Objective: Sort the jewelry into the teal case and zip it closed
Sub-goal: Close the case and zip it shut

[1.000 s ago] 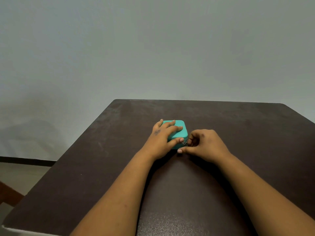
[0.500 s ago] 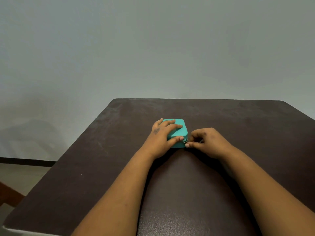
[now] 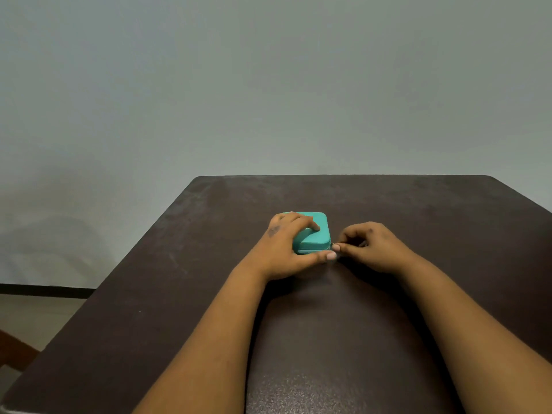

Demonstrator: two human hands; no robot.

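Backdrop: plain grey-green wall [image 3: 268, 85] rising behind the dark brown table [image 3: 418, 210]; a dark skirting strip and a patch of pale floor show off the table's left edge.
Table: matte top with faint scuffs, its far edge running straight across the view and its far corners rounded.
Teal case [image 3: 316, 237]: small, rounded-square, lid down, lying flat on the table near the middle of the top, well back from the far edge.
Left hand [image 3: 286, 249]: laid over the case's left half, fingers curved across the lid and thumb stretched along the case's near side, so the case is gripped between fingers and thumb.
Right hand [image 3: 367, 246]: just to the right of the case, knuckles up, fingers curled in; thumb and forefinger tips meet at the case's near right corner and pinch a tiny metal zipper pull [image 3: 332, 244].
Zipper: a thin seam line shows along the case's near side below the lid; how far it is closed cannot be told.
Forearms: both bare, reaching in from the near edge of the table towards the case, one on each side.
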